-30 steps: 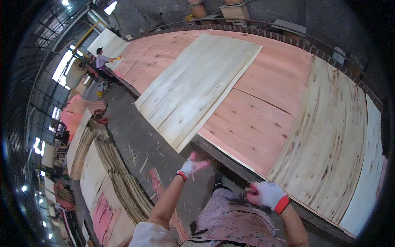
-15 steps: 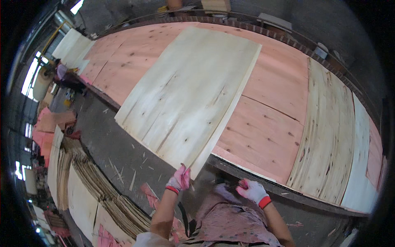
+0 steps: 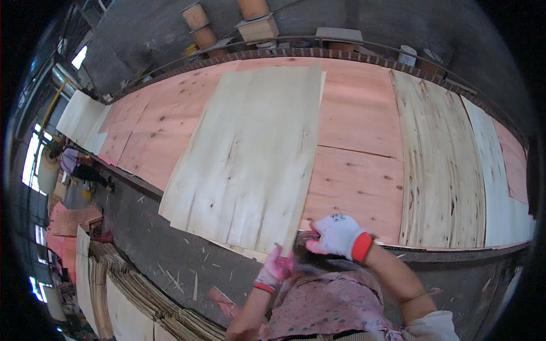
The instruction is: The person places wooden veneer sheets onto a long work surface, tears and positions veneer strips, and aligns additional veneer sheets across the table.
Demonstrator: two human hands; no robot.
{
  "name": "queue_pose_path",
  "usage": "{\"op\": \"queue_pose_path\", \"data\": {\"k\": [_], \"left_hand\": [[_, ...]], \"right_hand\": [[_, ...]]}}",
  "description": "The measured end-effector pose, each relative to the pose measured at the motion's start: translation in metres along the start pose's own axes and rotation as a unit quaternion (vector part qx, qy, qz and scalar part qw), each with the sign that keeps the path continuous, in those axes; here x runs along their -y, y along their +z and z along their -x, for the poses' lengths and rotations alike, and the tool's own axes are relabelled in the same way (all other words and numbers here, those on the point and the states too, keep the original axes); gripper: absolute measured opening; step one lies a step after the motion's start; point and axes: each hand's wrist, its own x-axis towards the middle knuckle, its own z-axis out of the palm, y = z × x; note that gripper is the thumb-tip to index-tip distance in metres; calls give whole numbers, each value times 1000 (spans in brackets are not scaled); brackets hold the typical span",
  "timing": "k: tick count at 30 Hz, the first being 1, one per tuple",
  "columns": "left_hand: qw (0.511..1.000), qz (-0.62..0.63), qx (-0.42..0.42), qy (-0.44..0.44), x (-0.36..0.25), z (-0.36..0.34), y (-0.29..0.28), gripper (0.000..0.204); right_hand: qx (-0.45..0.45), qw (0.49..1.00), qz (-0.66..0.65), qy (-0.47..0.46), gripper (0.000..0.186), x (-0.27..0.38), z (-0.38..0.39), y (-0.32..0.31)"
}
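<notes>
My left hand, in a white glove with pink fingers and red cuff, grips the near right corner of a large pale veneer sheet. The sheet slants over the long table, with a second pale sheet showing at its edges. My right hand, gloved alike, is just right of that corner, near the table's front edge, thumb and forefinger apart, with nothing visible in it. Pink-tinted sheets lie either side of the pale sheet. Streaky tan sheets and a whiter strip lie further right.
At left, a person in a light top and dark trousers is at the table's far end. Veneer stacks stand on the lower left floor among pink sheets and scraps. A brick ledge with buckets and boxes runs along the back.
My left hand reached the pale sheet's corner and now grips it. That sheet has swung straighter and further onto the table. My right hand has risen toward the corner. The view has turned.
</notes>
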Motion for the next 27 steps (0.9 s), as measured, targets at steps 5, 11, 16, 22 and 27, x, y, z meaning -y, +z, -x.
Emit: {"op": "queue_pose_path", "data": {"k": [5, 11, 16, 22, 27], "left_hand": [[990, -130, -50, -10, -11, 1, -15, 64], [994, -92, -64, -19, 10, -18, -13, 61], [997, -78, -3, -30, 5, -16, -7, 58], [984, -148, 90, -47, 2, -15, 14, 42], [991, -48, -118, -46, 4, -24, -38, 20]], "right_hand": [[-168, 907, -94, -376, 18, 96, 91, -99], [-142, 897, 86, -409, 20, 110, 109, -119], [-154, 875, 128, -442, 22, 133, 94, -116], [-155, 857, 133, -473, 25, 137, 71, -110], [-147, 852, 127, -486, 27, 117, 76, -120]]}}
